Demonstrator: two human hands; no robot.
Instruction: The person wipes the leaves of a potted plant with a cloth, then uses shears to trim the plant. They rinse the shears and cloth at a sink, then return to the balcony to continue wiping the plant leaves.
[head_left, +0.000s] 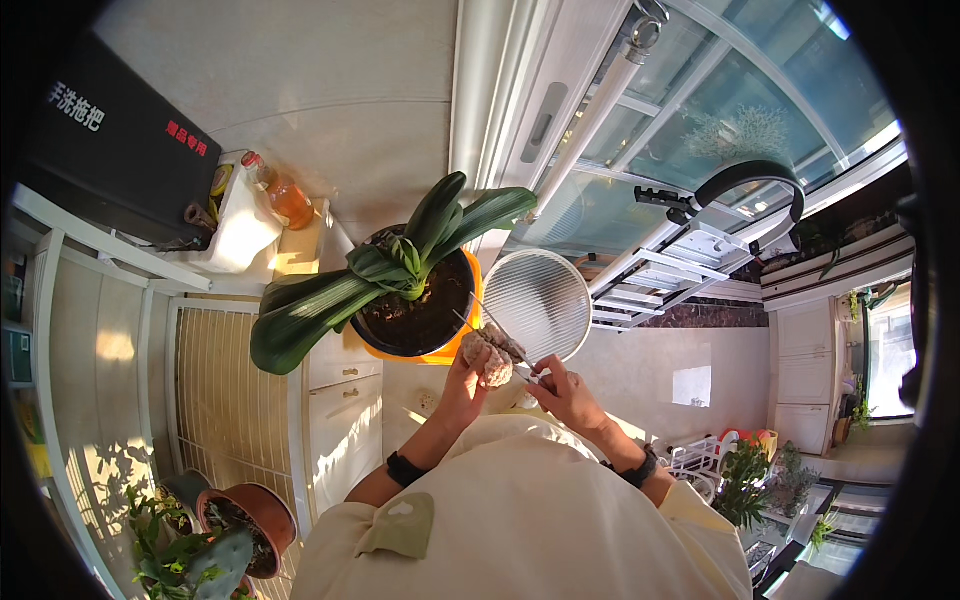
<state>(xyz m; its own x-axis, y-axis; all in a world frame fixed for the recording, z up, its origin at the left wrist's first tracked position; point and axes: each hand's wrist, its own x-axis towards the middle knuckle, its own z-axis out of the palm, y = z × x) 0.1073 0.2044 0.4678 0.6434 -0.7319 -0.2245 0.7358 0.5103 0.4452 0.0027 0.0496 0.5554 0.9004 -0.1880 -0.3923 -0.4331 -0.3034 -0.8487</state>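
Note:
My left hand (466, 390) grips a rough, pinkish lump (487, 360) that looks like stone, holding it before my body near the front edge of the black pot. In my right hand (570, 396) is a slim two-pronged metal tool (531, 365), perhaps tweezers or scissors. Its prongs are spread, one on each side of the lump, and their tips reach over the pot's rim. Dark soil (442, 304) fills the black pot (420, 351), where a plant with broad, strap-like green leaves (484, 214) grows. Fingers partly hide the lump and the tool's handle.
An orange-yellow support (471, 281) lies under the pot. Close on its right stands a white ribbed bin (544, 300). A folding stepladder (675, 262) leans further right. At left are a bottle of orange liquid (289, 199), a white cabinet (345, 405) and a terracotta-coloured pot (262, 517).

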